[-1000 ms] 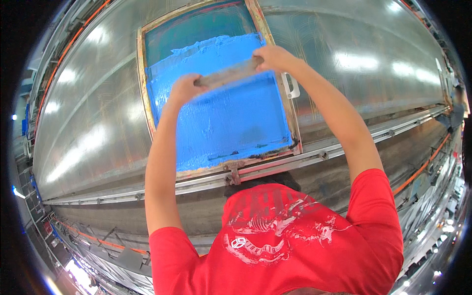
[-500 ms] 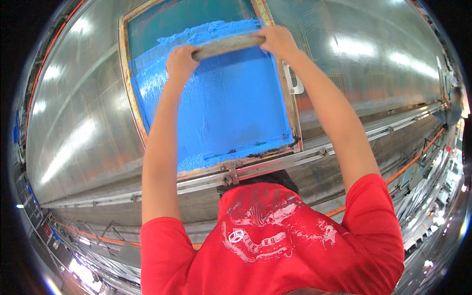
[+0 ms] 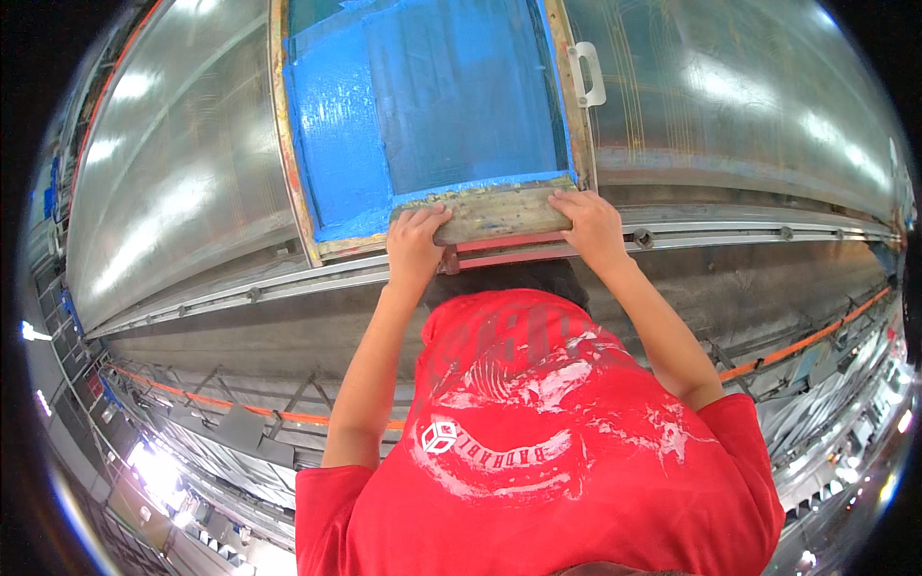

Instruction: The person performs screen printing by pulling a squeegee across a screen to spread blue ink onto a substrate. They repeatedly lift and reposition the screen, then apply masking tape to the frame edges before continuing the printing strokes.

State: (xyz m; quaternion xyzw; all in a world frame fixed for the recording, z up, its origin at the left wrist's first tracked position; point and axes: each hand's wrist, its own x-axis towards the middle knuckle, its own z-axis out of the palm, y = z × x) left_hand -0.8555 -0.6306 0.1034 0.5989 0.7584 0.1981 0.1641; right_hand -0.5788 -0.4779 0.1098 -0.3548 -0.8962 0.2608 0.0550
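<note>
A wooden squeegee (image 3: 504, 213) lies across the near end of a framed printing screen (image 3: 300, 197). My left hand (image 3: 415, 242) grips its left end and my right hand (image 3: 588, 227) its right end, fingers bent over the top edge. Blue ink (image 3: 336, 125) lies thick and glossy along the left part of the mesh. Right of that, a wide thinner band runs up the screen, darker and see-through. A line of blue ink shows along the far side of the squeegee; its lower edge is hidden.
A long metal-topped table (image 3: 192, 154) stretches to both sides of the screen. A white handle (image 3: 588, 75) sticks out from the frame's right side. Along the table's near edge runs a metal rail (image 3: 711, 235), with an orange strip (image 3: 807, 331) lower down.
Both hands have drawn the squeegee from the far part of the screen to its near end. Thick blue ink on the right part of the mesh has become a thin film.
</note>
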